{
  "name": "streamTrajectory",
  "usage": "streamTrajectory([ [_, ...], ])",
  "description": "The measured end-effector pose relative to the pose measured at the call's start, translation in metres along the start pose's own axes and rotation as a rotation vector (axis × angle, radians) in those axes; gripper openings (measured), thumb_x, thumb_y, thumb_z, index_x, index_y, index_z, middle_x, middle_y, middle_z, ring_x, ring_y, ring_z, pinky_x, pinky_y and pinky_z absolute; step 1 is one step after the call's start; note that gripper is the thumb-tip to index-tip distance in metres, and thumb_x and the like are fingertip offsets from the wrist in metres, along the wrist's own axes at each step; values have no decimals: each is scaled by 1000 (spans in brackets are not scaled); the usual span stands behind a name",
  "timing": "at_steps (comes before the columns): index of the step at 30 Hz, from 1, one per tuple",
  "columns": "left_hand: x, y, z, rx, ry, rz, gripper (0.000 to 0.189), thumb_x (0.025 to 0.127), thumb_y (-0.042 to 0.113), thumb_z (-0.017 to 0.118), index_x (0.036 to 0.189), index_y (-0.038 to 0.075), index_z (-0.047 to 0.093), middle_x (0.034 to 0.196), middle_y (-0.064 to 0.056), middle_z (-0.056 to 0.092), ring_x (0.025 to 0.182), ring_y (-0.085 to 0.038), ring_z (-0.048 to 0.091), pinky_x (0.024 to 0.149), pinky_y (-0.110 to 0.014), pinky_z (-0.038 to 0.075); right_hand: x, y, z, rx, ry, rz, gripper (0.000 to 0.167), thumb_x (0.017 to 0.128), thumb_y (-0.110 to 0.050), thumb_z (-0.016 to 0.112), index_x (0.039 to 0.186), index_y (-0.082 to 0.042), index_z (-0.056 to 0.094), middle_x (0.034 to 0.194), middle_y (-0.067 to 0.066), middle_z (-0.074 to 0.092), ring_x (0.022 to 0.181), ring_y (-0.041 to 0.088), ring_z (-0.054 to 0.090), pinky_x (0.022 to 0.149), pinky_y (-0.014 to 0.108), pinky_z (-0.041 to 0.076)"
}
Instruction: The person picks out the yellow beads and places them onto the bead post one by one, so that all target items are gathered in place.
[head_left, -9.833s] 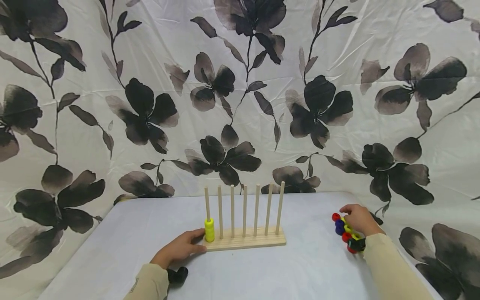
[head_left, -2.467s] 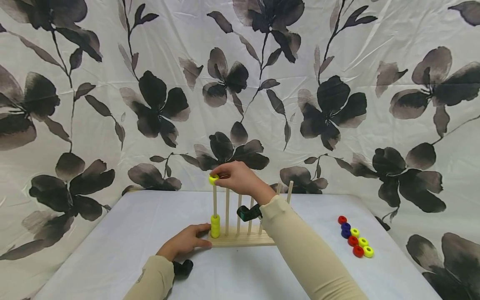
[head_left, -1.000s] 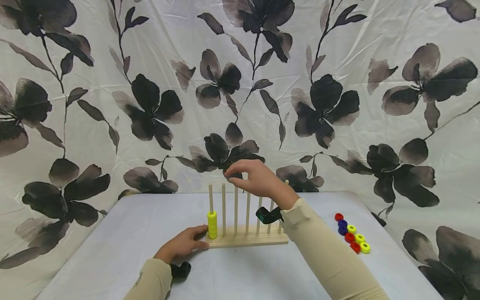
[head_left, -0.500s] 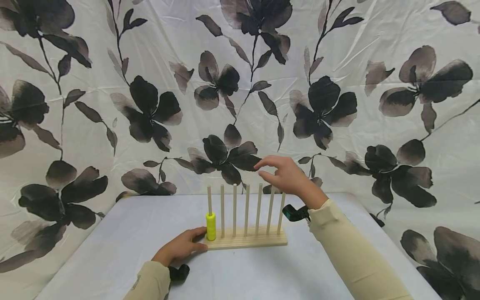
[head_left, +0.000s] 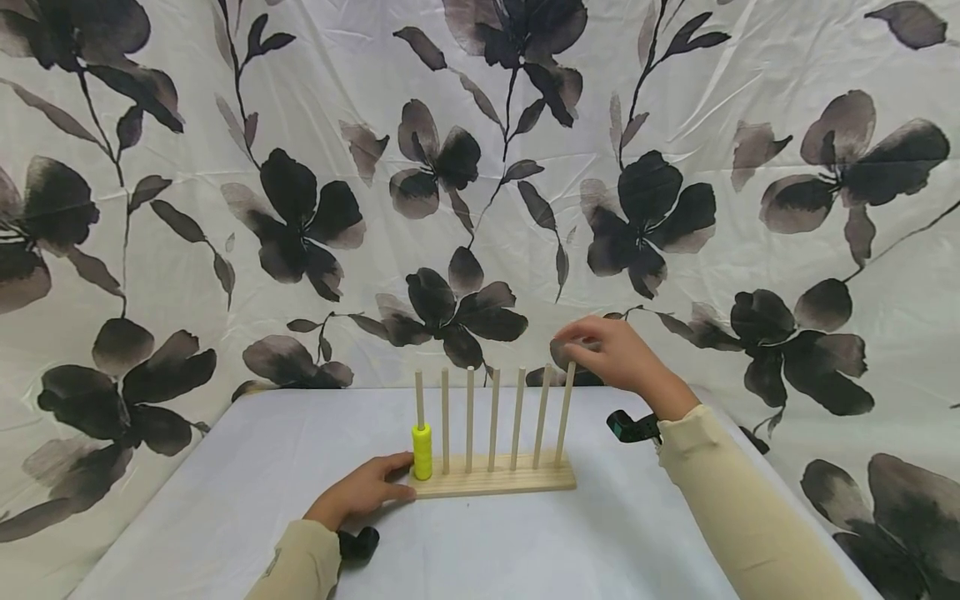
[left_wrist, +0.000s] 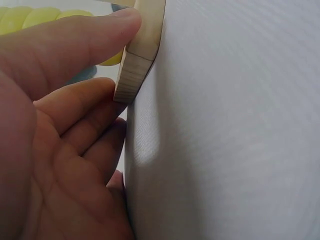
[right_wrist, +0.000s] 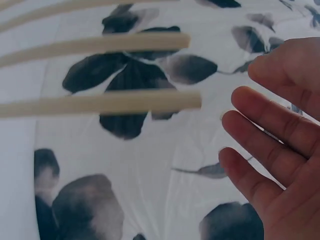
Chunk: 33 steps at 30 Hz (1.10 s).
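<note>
A wooden peg stand [head_left: 495, 482] with a row of several upright pegs sits on the white table in the head view. Yellow ring beads [head_left: 422, 452] are stacked low on its leftmost peg; the other pegs are bare. My left hand [head_left: 363, 490] holds the stand's left end; in the left wrist view, thumb and fingers pinch the base [left_wrist: 142, 35] beside the beads [left_wrist: 37, 19]. Nothing is held in my right hand [head_left: 621, 357], raised by the top of the rightmost peg. In the right wrist view its loosely bent fingers [right_wrist: 275, 127] stay apart from the peg tips [right_wrist: 172, 101].
The white table [head_left: 480, 550] reaches back to a hanging cloth [head_left: 517, 250] printed with dark flowers. My right sleeve [head_left: 738, 492] covers the table's right side, where loose beads lay in earlier frames.
The yellow stack has grown since the oldest frame. My right hand let go of a yellow bead on the left peg, then moved right across the peg tops. The left hand stays at the stand.
</note>
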<state>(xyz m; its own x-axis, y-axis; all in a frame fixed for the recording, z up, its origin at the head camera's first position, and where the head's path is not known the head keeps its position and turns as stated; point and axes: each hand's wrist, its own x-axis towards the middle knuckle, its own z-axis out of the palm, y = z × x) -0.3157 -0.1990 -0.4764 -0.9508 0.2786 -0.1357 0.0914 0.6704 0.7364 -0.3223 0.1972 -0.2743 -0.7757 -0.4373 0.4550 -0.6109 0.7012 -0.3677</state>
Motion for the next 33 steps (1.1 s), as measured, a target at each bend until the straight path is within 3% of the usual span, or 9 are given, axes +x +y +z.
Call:
streamTrajectory([
  [13,2,3,-1,-3,-1,-16,74,78,33,79,142,12,49,149,-12,46,142,-39,34,115,-61,26,-36,54,-3,-27,-116,180,28,97,-21,58,121,-9,65,116,12,68,102,27,67,87,47,57],
  [23,0,1,0,-6,7,-30,75,77,34,80,141,11,50,147,-14,48,142,-40,34,114,-63,25,-62,87,2,-51,-199,295,29,97,-25,57,120,-9,65,120,14,66,109,33,63,89,49,56],
  [33,1,-1,1,-3,14,-32,75,76,35,81,141,11,52,146,-13,49,141,-39,35,114,-62,26,-92,118,8,-22,-229,387,30,95,-24,59,119,-6,66,117,15,66,108,34,61,85,44,58],
])
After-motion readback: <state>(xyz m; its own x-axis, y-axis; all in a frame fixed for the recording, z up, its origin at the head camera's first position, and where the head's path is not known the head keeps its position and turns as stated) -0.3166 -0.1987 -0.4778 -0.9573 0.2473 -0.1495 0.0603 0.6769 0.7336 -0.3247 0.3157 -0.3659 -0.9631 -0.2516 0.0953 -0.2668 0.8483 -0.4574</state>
